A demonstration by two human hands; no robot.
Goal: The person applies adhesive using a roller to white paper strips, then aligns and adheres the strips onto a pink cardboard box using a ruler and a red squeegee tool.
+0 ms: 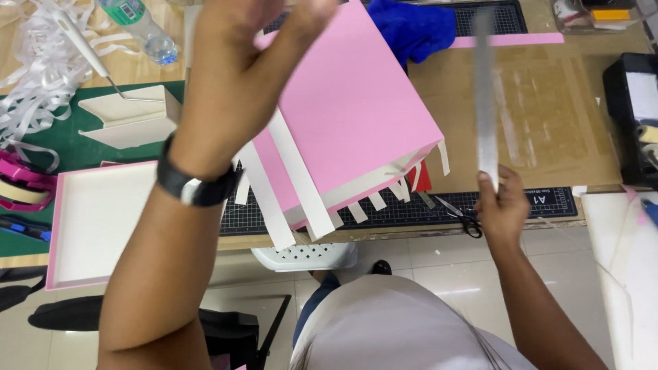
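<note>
My left hand (236, 65) is raised close to the camera, fingers spread, resting on or hovering over a pink box (356, 109) that lies tilted on the workbench; whether it touches is unclear. White paper strips (291, 185) hang from the box's near edge. My right hand (500, 205) grips the lower end of a long metal ruler (485, 96), held upright and pointing away from me, to the right of the box. A dark watch sits on my left wrist.
A pink-edged white box lid (96, 219) lies at the left. Scissors (462, 216) rest on the cutting mat (548, 200) by my right hand. White ribbon scraps (38, 75), a water bottle (140, 27), a blue cloth (415, 31) and tape rolls (24, 188) surround the bench.
</note>
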